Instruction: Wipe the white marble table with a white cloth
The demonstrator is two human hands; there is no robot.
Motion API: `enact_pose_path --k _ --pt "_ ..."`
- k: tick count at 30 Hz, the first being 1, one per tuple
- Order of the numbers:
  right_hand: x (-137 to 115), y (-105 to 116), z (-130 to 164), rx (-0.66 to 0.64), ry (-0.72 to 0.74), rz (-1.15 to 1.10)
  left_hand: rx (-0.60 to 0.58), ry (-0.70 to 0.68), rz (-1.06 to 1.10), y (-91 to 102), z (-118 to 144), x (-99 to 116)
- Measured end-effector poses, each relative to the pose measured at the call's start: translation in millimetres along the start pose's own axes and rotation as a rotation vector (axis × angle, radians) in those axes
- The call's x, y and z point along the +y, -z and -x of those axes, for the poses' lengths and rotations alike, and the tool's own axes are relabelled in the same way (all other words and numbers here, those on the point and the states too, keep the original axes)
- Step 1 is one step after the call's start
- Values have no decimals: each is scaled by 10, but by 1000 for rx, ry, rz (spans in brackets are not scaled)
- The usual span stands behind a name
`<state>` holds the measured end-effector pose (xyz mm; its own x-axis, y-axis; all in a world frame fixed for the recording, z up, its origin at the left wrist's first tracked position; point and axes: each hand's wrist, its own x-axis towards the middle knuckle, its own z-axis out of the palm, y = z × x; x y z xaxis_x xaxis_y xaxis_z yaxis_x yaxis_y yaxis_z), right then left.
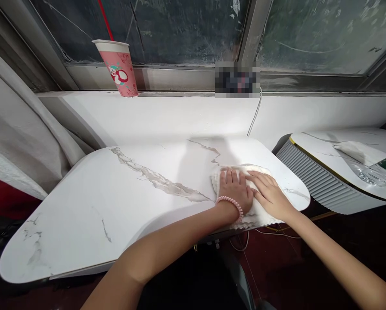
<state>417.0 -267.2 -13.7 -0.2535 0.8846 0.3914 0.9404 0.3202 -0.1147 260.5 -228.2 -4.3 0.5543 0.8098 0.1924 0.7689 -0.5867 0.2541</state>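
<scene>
hands: our left hand (pixel 234 189) and right hand (pixel 269 194) pressed flat, fingers spread, grasping nothing
cloth: white fluffy cloth (pixel 260 213) at white marble tabletop (pixel 115 202) right edge
tip: we judge even pressure, overlapping strokes best

Both arms are bare-sleeved; the left wrist wears 1 pink coiled bracelet (pixel 231 202).

1. A white marble-look table (pixel 92 202) with grey veins is set against a white sill (pixel 167 114).
2. Above the sill, a smeared, dark window (pixel 180 26) is framed in grey metal.
3. A pink paper cup (pixel 118 66) is stood on the window ledge, and a white cable (pixel 255 114) is hung down over the sill.
4. A pale curtain (pixel 21 133) is gathered at left.
5. A second marble-topped table (pixel 328 163) with a ribbed grey side is seen at right.
6. The floor (pixel 277 267) is shown dark red.
</scene>
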Motion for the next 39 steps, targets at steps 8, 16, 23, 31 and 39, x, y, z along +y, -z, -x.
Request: enact_pose_path --k 8,16,23,31,39 --pt "434 -171 -533 21 -129 -7 34 -12 30 -79 -774 -148" --pt "780 -513 -1473 44 -160 -93 95 115 10 -130 -1575 -581" --pt "1019 -648 -1791 85 -204 -130 55 112 -7 -125 -1995 -721" --pt "1278 -621 -1759 92 -186 -133 60 67 -25 -229 -2157 -606" --pt "1462 -314 -1159 59 -209 -65 22 -4 -5 -365 -1980 -61"
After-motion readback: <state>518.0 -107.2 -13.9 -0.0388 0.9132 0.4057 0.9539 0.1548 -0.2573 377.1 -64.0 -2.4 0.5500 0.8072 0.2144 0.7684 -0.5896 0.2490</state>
